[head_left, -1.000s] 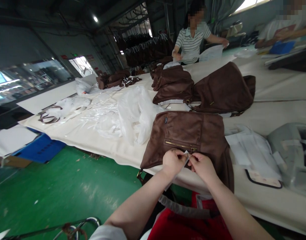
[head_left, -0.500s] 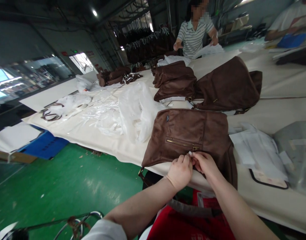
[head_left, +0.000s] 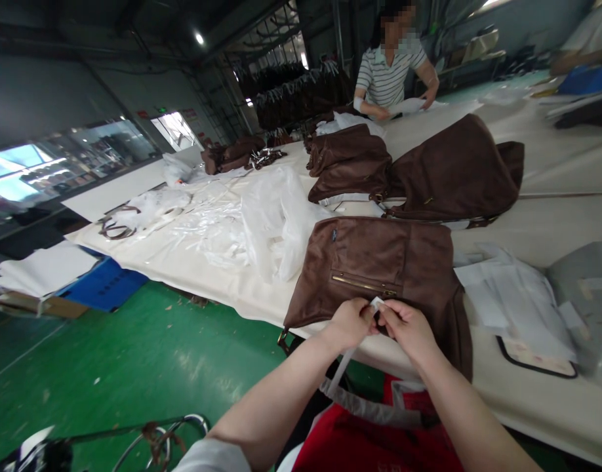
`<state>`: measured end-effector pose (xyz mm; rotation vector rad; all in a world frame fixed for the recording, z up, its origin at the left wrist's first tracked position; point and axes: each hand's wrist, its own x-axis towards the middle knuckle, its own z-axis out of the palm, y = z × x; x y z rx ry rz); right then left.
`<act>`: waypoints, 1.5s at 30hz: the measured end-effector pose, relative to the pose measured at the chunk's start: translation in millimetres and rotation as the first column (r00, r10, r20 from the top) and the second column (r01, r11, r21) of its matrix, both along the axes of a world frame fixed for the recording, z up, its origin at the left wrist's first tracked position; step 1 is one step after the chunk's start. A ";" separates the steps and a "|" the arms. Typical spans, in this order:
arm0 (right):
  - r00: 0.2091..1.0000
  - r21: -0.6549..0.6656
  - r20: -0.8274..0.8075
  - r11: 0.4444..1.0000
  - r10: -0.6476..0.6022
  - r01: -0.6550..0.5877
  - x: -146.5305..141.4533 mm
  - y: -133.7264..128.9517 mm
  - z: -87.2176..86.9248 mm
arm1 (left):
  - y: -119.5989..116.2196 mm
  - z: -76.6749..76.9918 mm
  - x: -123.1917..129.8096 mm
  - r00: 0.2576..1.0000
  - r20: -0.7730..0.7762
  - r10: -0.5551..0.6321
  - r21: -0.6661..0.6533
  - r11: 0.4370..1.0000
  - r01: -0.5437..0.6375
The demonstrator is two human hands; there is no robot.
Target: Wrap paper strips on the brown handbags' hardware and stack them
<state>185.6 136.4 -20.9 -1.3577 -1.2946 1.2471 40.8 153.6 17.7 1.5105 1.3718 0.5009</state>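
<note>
A brown leather-look bag (head_left: 370,249) lies flat at the table's near edge, its brass zipper (head_left: 364,284) facing up. Over its lower edge, my left hand (head_left: 351,322) and my right hand (head_left: 408,326) meet with fingers pinched. Between the fingertips shows a small white strip (head_left: 377,303) of paper or tape, and both hands grip it. A pale band (head_left: 341,368) hangs below my left hand; whether it joins the strip cannot be made out. My fingers partly hide the bag's lower edge.
More brown bags (head_left: 458,167) lie beyond. Crumpled clear plastic (head_left: 276,223) spreads to the left, and white sheets (head_left: 517,295) lie to the right. Across the table a co-worker (head_left: 394,78) handles white material. A blue crate (head_left: 107,285) stands on the green floor.
My left hand has shifted slightly left and turned, showing more of the white strip. A pale band now shows beneath it. The co-worker's hands have lowered to the table.
</note>
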 end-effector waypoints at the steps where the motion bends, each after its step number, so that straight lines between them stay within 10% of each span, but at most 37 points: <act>1: 1.000 -0.007 -0.007 1.000 -0.014 0.014 0.4 0.0 -0.1 | -3.2 -1.4 3.0 0.999 -0.050 0.001 0.037 0.999 0.001; 8: 0.982 -0.079 -0.174 0.995 -0.077 0.064 0.4 -0.7 1.6 | -13.3 -0.6 0.0 0.978 -0.208 -0.017 0.389 0.916 0.099; 15: 0.971 -0.093 -0.235 0.995 -0.045 0.024 2.8 -0.5 6.5 | -7.6 5.9 -10.5 0.931 -0.297 -0.212 0.410 0.852 0.324; 20: 0.991 -0.035 -0.133 0.999 -0.031 0.027 -2.1 -4.1 8.8 | -4.8 -5.8 -4.2 0.975 -0.136 -0.175 0.346 0.914 0.213; 25: 0.960 0.233 0.227 0.966 -0.162 0.108 35.6 -50.6 46.2 | -5.1 -19.1 -1.0 0.994 -0.095 -0.051 0.289 0.954 0.076; 27: 0.839 0.375 0.378 0.893 -0.391 0.248 76.0 -71.4 63.9 | -2.9 -20.8 -1.3 0.996 -0.071 -0.049 0.272 0.960 0.067; 30: 0.438 0.523 0.525 0.683 -0.729 0.510 153.2 -91.1 83.6 | 1.7 -20.1 -1.8 0.996 -0.053 -0.067 0.251 0.965 0.078; 33: 0.210 0.472 0.657 0.613 -0.724 0.634 221.6 -94.7 88.1 | 4.4 -18.9 -2.1 0.994 -0.063 -0.087 0.234 0.967 0.099; 38: 0.505 0.161 0.658 0.760 -0.558 0.630 264.4 -83.0 69.3 | 4.1 -18.1 -1.8 0.994 -0.085 -0.076 0.239 0.966 0.094; 45: 0.650 0.104 0.195 0.675 -0.734 0.731 258.9 -83.3 46.3 | 3.6 -12.9 -0.2 0.993 -0.096 -0.073 0.227 0.969 0.093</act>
